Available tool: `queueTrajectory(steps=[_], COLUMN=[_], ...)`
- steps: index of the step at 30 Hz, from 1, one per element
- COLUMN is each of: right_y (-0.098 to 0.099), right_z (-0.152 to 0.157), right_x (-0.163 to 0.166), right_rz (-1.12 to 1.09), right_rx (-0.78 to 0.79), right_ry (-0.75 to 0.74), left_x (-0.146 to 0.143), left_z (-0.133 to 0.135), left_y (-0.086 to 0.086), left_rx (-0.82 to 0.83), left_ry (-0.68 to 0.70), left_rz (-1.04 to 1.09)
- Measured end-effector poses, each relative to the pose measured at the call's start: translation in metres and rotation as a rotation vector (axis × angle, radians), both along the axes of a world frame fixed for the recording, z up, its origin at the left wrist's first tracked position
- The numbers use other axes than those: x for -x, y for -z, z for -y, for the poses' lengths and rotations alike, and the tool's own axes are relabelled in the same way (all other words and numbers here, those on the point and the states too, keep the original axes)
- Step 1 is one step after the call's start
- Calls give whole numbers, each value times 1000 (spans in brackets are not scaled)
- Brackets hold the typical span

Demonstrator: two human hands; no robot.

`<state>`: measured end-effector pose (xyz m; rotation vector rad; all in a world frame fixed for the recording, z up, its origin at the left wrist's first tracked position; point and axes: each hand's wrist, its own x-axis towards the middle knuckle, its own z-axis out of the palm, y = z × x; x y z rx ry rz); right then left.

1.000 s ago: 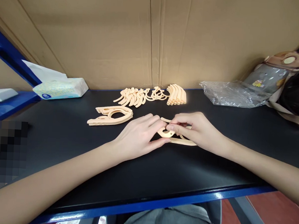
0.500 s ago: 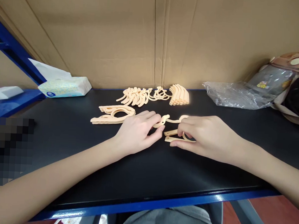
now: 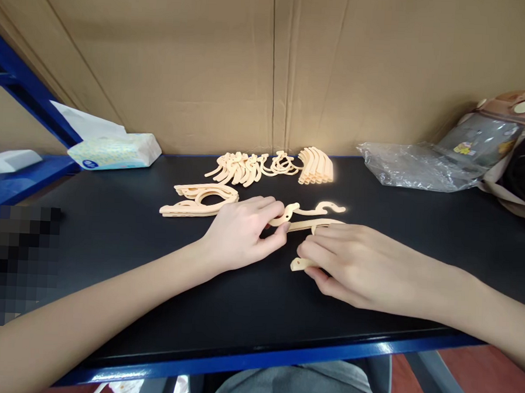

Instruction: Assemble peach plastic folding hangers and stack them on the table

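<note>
My left hand pinches the curved end of a peach plastic hanger part that lies on the black table. My right hand is closed round a second peach arm piece, whose tip sticks out to the left below my fingers. A straight peach bar runs between the two hands. A stack of assembled peach hangers lies just left of my left hand.
Rows of loose peach parts and a fanned stack lie at the back by the cardboard wall. A tissue pack sits back left. A clear plastic bag and a bottle are back right. The blue table edge runs near me.
My right hand has pulled back towards me with an arm piece, spreading the peach parts apart. My left hand has stayed in place on the hook end.
</note>
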<state>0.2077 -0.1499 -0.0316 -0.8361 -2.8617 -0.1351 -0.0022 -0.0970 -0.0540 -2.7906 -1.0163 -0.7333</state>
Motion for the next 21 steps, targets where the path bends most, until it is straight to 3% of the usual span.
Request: queueTrajectory(steps=[7, 17, 21], right_y=[11, 17, 21], right_z=[2, -7, -12], right_x=[6, 7, 6], right_rz=[92, 112, 91], right_rx=[-177, -324, -376], right_ry=[-1, 137, 120], left_x=[0, 2, 2], left_z=[-3, -11, -13], left_y=[-2, 3, 3], left_rx=[211, 379, 422], left_ry=[-60, -117, -141], left_rz=[117, 210, 254])
